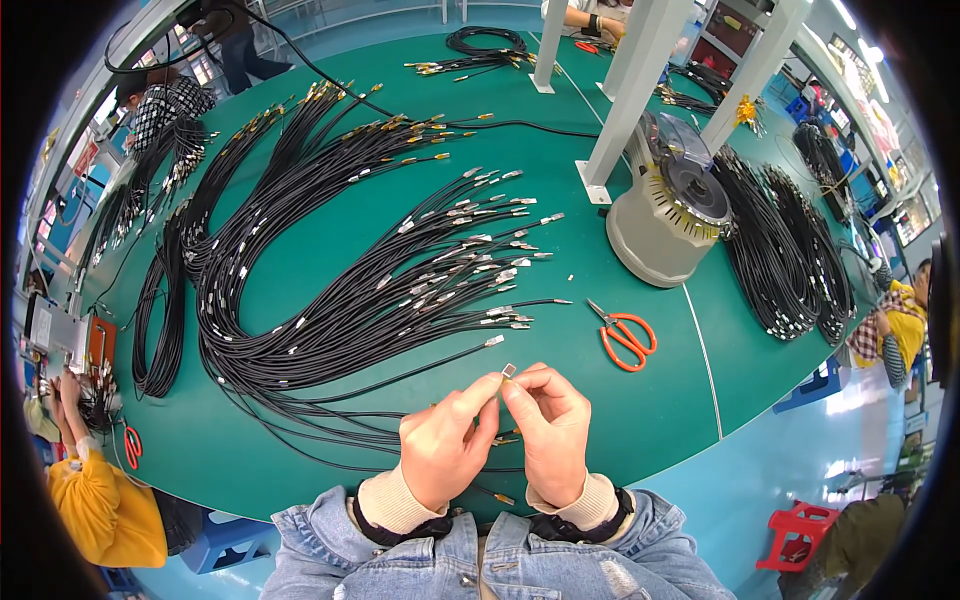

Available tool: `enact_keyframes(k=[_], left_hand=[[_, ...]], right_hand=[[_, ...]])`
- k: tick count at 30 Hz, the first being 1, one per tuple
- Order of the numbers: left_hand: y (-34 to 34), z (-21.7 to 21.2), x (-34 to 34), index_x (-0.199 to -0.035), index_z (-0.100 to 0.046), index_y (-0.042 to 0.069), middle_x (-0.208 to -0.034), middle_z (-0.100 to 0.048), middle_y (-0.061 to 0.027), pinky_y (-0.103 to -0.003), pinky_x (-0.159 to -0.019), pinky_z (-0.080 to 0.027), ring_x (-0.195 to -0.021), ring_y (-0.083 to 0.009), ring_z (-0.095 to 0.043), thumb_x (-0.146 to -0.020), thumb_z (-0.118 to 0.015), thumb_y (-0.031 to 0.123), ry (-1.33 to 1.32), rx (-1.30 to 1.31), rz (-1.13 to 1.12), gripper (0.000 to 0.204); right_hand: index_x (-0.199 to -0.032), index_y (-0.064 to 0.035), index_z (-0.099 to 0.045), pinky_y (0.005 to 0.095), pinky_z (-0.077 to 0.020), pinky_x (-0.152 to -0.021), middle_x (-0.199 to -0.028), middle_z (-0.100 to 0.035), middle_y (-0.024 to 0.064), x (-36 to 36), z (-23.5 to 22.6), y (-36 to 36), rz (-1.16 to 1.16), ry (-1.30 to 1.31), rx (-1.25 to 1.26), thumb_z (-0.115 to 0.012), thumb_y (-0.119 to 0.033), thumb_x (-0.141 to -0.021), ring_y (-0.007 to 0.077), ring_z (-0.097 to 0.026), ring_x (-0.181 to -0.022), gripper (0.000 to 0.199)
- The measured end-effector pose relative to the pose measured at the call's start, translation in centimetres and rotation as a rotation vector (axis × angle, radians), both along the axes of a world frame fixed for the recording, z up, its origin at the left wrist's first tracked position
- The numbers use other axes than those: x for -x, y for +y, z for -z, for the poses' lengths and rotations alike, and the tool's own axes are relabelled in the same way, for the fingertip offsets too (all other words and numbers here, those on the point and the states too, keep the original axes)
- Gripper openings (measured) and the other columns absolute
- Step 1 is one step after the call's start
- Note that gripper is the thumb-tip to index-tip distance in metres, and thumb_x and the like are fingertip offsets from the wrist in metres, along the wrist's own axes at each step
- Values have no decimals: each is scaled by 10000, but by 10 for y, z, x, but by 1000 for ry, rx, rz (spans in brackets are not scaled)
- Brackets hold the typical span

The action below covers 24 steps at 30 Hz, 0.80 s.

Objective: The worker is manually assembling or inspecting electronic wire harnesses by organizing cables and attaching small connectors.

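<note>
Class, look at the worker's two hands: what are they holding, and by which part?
Both the left hand and right hand pinch a thin black cable at its end, just behind its small silver metal terminal.

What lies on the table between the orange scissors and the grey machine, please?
Only bare green table lies between the scissors and the machine, as the head view shows.

- Green worktop (640,400), rounded edge, wide.
- Pale blue floor (790,470), glossy.
- White posts (640,70) rising from worktop.
- Red stool (795,535), blue stool (225,540) on floor.
- Bright, even light.
</note>
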State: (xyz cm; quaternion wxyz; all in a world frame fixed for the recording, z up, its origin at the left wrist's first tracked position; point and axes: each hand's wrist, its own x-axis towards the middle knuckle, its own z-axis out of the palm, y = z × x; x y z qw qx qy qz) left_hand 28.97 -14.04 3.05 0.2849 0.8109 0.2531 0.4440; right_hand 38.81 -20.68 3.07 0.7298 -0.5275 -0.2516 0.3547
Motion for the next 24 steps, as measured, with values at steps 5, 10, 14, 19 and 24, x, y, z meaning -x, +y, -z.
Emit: enact_keyframes(k=[5, 10, 14, 19, 24], left_hand=[[1, -3, 1, -1096, -616, 36, -638, -598, -58, -266, -412, -422, -437, -150, -527, -740, -676, -51, 90, -120, 13, 371], [2, -2, 1, -1058, -641, 18, -675, -637, -56, -212, -435, -418, -463, -92, -529, -775, -656, -54, 28, -61, -16, 293], [2, -3, 1, -1045, -646, 8, -685, -643, -57, -201, -443, -415, -480, -69, -525, -786, -650, -51, 0, 15, -22, 266], [1, -2, 2, -1055, -642, 2, -684, -644, -51, -191, -450, -407, -500, -45, -515, -797, -646, -49, -4, 92, 1, 264], [-1, -6, 2, -1022, -638, -14, -688, -648, -58, -190, -463, -419, -523, -49, -538, -803, -646, -44, 1, 174, 10, 221]], right_hand=[[-866, 40, -597, 231, -430, -726, -850, -571, 39, 0, 0, -2, 23, 43, -29, -612, 20, -840, 100, -521, -785, 36], [-938, 37, -590, 237, -442, -759, -926, -575, 42, -1, -1, -5, -44, 3, 5, -584, 1, -865, 98, -534, -821, 81], [-983, 43, -591, 239, -443, -768, -961, -584, 51, -4, -10, -9, -84, 63, 77, -588, -10, -867, 99, -539, -838, 128], [-972, 37, -590, 238, -443, -773, -942, -583, 42, -5, -8, -9, -82, 25, 70, -592, -22, -870, 98, -540, -843, 118], [-901, 43, -607, 238, -420, -739, -865, -579, 44, -6, -1, -6, -75, -1, 27, -609, -28, -860, 105, -513, -810, 82]])
